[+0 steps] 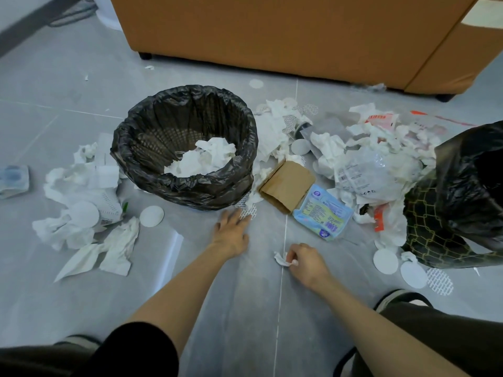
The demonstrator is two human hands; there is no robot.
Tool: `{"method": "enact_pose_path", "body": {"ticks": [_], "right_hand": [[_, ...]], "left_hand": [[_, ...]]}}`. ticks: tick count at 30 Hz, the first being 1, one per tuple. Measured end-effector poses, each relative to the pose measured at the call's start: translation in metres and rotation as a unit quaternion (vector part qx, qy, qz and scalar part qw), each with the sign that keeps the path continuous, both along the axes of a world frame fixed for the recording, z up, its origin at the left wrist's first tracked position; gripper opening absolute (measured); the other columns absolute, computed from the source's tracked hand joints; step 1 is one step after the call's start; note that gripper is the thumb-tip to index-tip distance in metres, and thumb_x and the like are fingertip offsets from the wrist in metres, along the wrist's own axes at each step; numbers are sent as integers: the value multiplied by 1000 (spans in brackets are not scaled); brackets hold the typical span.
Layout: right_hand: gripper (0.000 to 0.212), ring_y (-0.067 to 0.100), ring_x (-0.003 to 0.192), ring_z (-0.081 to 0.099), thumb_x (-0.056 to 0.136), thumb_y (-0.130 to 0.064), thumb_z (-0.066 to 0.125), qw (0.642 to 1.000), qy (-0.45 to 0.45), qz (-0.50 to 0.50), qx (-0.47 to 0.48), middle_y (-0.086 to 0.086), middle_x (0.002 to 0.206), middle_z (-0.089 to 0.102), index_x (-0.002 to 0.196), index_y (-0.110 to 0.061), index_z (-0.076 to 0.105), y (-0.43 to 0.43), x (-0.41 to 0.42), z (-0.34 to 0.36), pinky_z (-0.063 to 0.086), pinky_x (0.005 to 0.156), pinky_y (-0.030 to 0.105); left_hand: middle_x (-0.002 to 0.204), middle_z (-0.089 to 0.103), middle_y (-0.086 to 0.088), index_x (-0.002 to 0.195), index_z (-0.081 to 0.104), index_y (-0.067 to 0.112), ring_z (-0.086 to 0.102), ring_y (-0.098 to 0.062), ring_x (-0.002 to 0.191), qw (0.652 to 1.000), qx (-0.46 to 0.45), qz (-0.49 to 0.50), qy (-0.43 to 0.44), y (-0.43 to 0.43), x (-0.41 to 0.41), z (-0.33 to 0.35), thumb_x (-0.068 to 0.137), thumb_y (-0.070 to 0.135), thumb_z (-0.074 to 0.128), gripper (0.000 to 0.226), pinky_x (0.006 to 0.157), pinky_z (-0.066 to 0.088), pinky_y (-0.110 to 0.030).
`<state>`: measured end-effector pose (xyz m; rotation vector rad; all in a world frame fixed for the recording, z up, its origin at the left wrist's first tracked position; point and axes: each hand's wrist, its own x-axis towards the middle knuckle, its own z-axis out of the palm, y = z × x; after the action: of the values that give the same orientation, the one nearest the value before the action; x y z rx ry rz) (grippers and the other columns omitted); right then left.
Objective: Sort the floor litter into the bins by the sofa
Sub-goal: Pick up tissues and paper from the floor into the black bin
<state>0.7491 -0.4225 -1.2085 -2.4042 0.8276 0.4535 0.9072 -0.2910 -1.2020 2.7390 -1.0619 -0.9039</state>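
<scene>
A round bin [141, 170] lined with a black bag stands on the grey floor and holds crumpled white tissues [202, 159]. A second bin [424, 227], black with a gold pattern and a black bag, stands at the right edge. My left hand [231, 232] lies flat on the floor just in front of the first bin, fingers straight, fingertips at a patterned paper disc [249, 212]. My right hand [304, 261] pinches a small white tissue scrap [280, 259] on the floor.
Crumpled tissues and white discs [151, 215] litter the floor left of the bin. A brown cardboard piece [285, 185], a blue wet-wipe pack [324, 210] and plastic wrappers [364, 170] lie between the bins. An orange sofa [272, 31] stands behind. My shoes are at the bottom corners.
</scene>
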Motion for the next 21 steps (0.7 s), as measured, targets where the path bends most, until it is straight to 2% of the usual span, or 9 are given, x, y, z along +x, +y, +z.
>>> {"method": "enact_pose_path", "body": {"ticks": [5,9,12,16,19,21], "right_hand": [[27,23,100,58,80,-4,58,999,-10,-23,20,8,107,62,68,-26,48,0,2,3,38,75,21],[18,24,98,58,79,-5,59,998,-14,-42,33,8,105,63,77,-21,51,0,2,7,35,69,21],[18,20,85,56,81,-14,62,995,-24,-73,55,3,93,62,73,-23,49,1,-1,11,34,65,22],[24,19,77,54,82,-32,67,982,-61,-151,95,-1,80,58,72,-23,47,4,-3,14,39,65,26],[19,17,74,50,82,-26,67,971,-86,-186,120,-5,74,52,79,-17,50,6,-2,19,38,62,26],[15,15,71,47,82,-19,65,958,-103,-218,154,-5,74,50,84,-13,51,7,2,24,36,60,24]], "left_hand": [[154,18,2,143,34,28,9,-20,143,998,-53,10,-28,4,-11,-1,93,28,42,50,114,15,-35],[135,42,3,123,51,22,35,-17,126,991,-101,-6,-83,18,-30,-1,90,30,46,34,104,26,-30],[122,51,3,115,48,19,43,-17,115,987,-113,-15,-111,27,-43,0,87,35,50,31,96,29,-27],[131,36,0,131,36,24,34,-21,122,990,-113,-2,-80,28,-50,0,75,43,67,67,101,29,-28],[150,13,3,146,14,37,15,-24,136,995,-80,-56,-12,30,-46,0,66,43,77,102,111,22,-35],[156,2,8,147,6,38,6,-24,141,995,-63,-78,7,33,-41,-1,68,38,78,107,114,19,-39]]}}
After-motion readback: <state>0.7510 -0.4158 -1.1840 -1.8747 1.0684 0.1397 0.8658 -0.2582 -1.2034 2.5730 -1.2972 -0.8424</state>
